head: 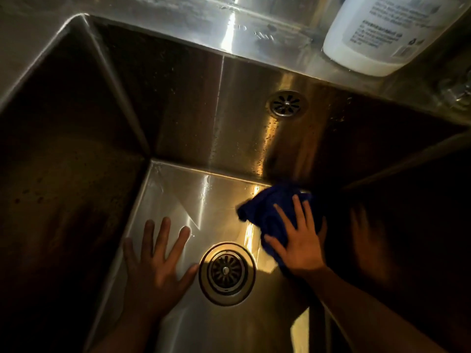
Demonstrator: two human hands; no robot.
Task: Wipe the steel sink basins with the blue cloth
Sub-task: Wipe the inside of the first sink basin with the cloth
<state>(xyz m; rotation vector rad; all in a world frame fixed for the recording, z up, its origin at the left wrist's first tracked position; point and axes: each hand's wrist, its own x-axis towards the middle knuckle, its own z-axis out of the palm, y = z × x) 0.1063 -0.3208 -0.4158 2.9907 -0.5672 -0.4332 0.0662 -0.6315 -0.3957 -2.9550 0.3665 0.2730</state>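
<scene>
- left hand: lower left of frame, fingers spread flat on the sink basin floor, holding nothing, just left of the floor drain
- floor drain: lower centre, between the two hands, uncovered
- blue cloth: right of centre, bunched on the floor against the back wall (long axis runs roughly lower right to upper left)
- right hand: pressed open-palmed on the cloth, fingers splayed, clearly the nearer hand
- unwiped floor lies leftward of cloth, so next stroke likely goes left
- white bottle: upper right, on the ledge
</scene>
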